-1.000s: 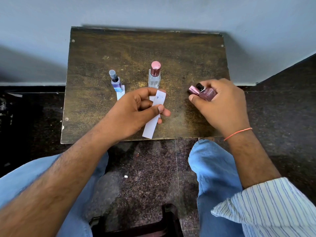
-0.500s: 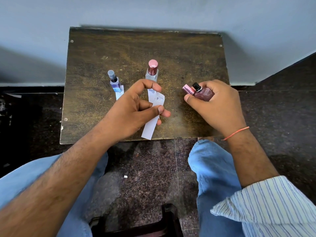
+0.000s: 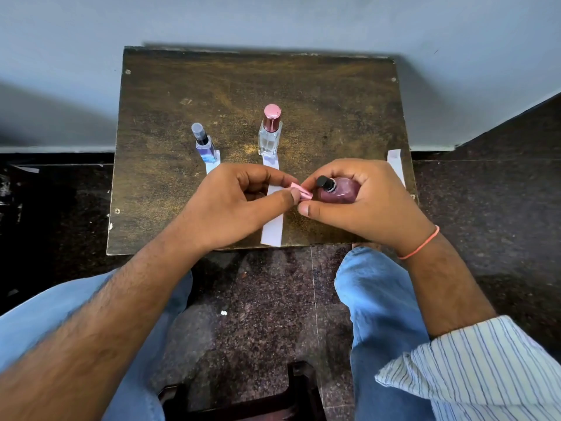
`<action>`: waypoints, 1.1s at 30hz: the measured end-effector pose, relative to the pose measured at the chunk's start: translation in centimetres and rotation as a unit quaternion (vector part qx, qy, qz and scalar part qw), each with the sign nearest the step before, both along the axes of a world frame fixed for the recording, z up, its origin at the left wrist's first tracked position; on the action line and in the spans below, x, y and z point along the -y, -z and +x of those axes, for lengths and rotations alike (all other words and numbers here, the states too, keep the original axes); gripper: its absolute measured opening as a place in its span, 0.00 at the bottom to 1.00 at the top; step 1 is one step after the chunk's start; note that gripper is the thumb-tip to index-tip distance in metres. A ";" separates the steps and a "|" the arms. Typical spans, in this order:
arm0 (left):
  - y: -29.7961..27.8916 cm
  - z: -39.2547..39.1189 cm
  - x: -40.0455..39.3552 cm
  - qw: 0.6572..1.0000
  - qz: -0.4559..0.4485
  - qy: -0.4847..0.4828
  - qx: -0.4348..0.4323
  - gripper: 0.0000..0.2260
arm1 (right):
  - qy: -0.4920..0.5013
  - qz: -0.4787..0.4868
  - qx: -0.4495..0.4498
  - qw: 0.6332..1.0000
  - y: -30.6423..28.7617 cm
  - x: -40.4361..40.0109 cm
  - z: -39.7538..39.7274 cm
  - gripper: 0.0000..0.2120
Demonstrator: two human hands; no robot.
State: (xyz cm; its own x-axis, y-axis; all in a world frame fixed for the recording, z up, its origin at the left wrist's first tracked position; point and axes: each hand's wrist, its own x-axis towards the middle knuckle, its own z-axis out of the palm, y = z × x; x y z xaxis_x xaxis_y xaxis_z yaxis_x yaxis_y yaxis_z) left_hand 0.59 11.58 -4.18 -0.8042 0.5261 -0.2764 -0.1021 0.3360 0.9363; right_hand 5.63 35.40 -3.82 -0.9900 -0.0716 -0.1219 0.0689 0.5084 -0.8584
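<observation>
My right hand (image 3: 364,205) grips a mauve perfume bottle (image 3: 338,191) with a bare black nozzle, lying sideways over the small wooden table (image 3: 303,86). My left hand (image 3: 236,205) pinches the bottle's pink cap (image 3: 300,191) between thumb and forefinger, right beside the nozzle. A white paper strip (image 3: 273,229) lies flat on the table under my left hand, running up to a clear bottle with a pink cap (image 3: 269,135). A blue bottle with a grey sprayer (image 3: 204,145) stands at the left on its own paper strip (image 3: 212,165).
Another paper strip (image 3: 396,165) lies by the table's right edge. The table stands against a pale blue wall (image 3: 273,19). My knees in blue jeans (image 3: 376,296) are below the front edge, over a dark speckled floor (image 3: 261,314). A dark stool (image 3: 243,402) shows at the bottom.
My left hand let the paper strip drop flat on the table and moved right to pinch the pink cap. My right hand turned the mauve bottle toward it.
</observation>
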 end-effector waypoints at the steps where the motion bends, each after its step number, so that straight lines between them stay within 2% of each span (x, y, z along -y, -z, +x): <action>1: -0.1 0.1 0.0 1.000 0.007 -0.004 0.005 0.15 | -0.008 0.006 0.000 1.000 0.0 0.1 0.1 0.12; 6: 0.4 -0.2 0.2 0.999 -0.009 -0.042 -0.010 0.17 | -0.023 0.026 0.005 0.999 -0.3 0.3 0.1 0.13; 9: 0.4 -0.2 0.2 0.999 0.009 -0.047 -0.002 0.17 | -0.019 0.072 0.011 0.997 -0.3 -0.2 0.0 0.15; 16: 0.0 -0.2 -0.2 0.996 0.067 -0.060 0.003 0.11 | -0.032 0.177 0.027 0.983 0.1 -0.4 -0.1 0.14; 22: 0.4 0.0 -0.5 0.993 0.101 -0.051 0.015 0.15 | -0.034 0.165 0.030 0.985 0.1 0.4 -0.2 0.15; 28: 0.7 0.4 -0.6 0.994 0.104 -0.024 -0.004 0.13 | -0.047 0.158 0.009 0.986 0.1 1.4 0.1 0.14; 33: 0.7 0.3 -0.5 0.995 0.097 -0.019 -0.027 0.14 | -0.043 0.125 0.030 0.991 -0.1 1.6 0.1 0.14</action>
State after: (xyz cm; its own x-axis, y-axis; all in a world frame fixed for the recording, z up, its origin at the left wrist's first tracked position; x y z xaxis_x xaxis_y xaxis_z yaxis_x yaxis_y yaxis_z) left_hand 0.92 12.04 -4.88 -0.8356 0.5339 -0.1295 -0.0597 0.1462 0.9875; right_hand 5.78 33.84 -3.73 -0.9722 -0.1149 -0.2039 0.0632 0.7101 -0.7013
